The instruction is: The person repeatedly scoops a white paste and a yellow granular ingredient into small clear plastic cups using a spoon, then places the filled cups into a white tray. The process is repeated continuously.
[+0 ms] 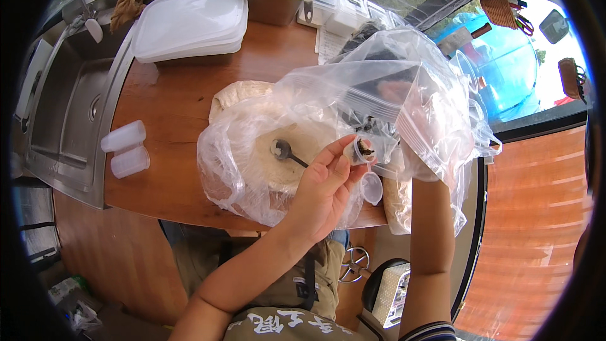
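My left hand [329,182] holds a small clear plastic cup [360,150] tilted on its side, with dark flakes inside it. The cup's hinged lid [372,188] hangs below. My right forearm reaches into a large clear zip bag [378,78]; through the film my right hand [396,91] shows blurred, so its grip is unclear. Dark dry flakes [364,123] lie in the bag near the cup. Under my left hand, a plastic-lined cloth basket [220,99] contains a pale powdery or grainy mass [303,135] and a dark spoon [282,149].
Two stacks of plastic cups [129,162] lie on the wooden counter [175,104]. A steel sink [71,99] is at left. White plastic lids [189,21], a lidded steel container [277,4] and clear boxes [343,9] line the back. A cleaver [457,40] is at right.
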Action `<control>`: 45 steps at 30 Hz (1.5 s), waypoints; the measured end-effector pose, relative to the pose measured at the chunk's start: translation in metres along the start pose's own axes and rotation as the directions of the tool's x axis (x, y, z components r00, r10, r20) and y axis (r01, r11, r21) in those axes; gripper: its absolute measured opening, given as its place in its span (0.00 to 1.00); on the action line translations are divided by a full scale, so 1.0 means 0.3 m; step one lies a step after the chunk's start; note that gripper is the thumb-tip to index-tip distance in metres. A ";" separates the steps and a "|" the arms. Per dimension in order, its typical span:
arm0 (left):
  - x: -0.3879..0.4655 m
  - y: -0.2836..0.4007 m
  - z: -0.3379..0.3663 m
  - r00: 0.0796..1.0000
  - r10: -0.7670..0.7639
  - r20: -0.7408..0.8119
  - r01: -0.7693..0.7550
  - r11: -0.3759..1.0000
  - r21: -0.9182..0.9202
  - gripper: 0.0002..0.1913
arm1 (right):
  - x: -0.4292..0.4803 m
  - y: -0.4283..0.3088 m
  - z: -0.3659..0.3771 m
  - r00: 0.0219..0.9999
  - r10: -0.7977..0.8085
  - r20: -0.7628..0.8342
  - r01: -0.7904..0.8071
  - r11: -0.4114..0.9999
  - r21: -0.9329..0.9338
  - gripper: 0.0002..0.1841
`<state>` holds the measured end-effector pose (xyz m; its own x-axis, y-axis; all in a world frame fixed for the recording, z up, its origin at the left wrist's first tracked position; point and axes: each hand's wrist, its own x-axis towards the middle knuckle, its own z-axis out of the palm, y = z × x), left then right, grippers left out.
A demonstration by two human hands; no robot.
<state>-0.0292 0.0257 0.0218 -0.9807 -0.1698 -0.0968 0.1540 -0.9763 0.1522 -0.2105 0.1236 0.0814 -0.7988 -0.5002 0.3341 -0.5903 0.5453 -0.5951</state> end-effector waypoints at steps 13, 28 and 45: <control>0.007 -0.016 0.020 0.998 0.028 -0.047 -0.025 0.998 0.062 0.23 | 0.089 0.112 0.036 0.986 -0.139 -0.095 0.149 0.983 0.107 0.13; -0.003 0.007 0.013 0.999 0.002 -0.053 -0.001 1.000 0.022 0.21 | 0.024 0.056 -0.011 0.854 -0.488 0.181 0.505 0.861 -0.060 0.13; -0.010 0.017 0.003 0.999 -0.011 -0.044 0.011 1.000 0.021 0.22 | 0.059 0.218 0.124 0.962 -0.210 0.173 0.140 0.928 0.345 0.13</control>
<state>-0.0256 0.0214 0.0238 -0.9760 -0.1653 -0.1418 0.1403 -0.9752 0.1712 -0.2591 0.1252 0.0211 -0.6248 -0.7123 0.3197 -0.6199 0.2037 -0.7577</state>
